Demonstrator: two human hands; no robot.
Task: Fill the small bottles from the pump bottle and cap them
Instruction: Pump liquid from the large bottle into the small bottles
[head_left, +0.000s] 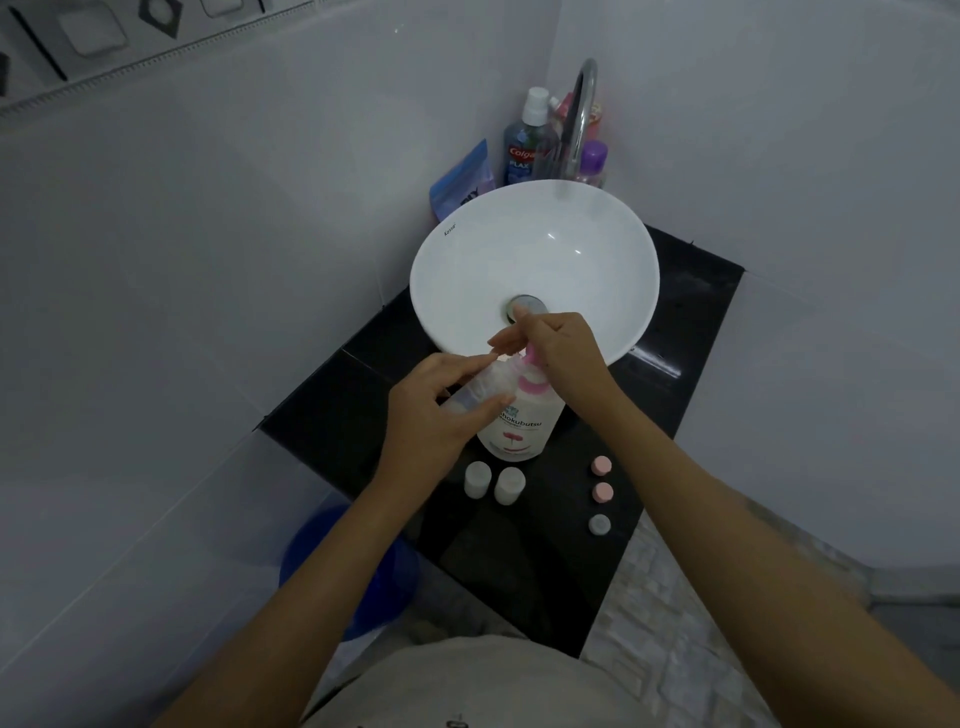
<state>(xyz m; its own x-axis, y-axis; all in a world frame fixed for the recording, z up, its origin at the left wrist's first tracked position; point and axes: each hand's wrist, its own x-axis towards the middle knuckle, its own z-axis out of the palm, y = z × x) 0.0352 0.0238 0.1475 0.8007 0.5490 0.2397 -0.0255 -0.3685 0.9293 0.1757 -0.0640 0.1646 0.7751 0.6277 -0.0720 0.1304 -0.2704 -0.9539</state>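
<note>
The pump bottle (517, 415) is white with a pink collar and pink pump head, a pink flower printed low on its label. It stands on the black surface (654, 405) just in front of the white basin (467, 249). My left hand (441, 410) holds a small clear bottle (480, 387) tilted against the pump bottle's left shoulder, fingers and thumb curled round it, its mouth up near the spout. My right hand (558, 348) sits on top of the pump head, fingers bent down over it; the nozzle itself is hidden beneath them, so I cannot tell whether anything is coming out.

Both my forearms reach in from the near edge and meet over the bottle, the left wrist bent inward, the right arm coming in straight from the right.

Nearer to me stand two small white bottles (493, 483), side by side and uncapped. To their right, well apart, lie three caps in a row: two pink caps (601, 478) farther off and one grey cap (599, 525) nearest.
</note>
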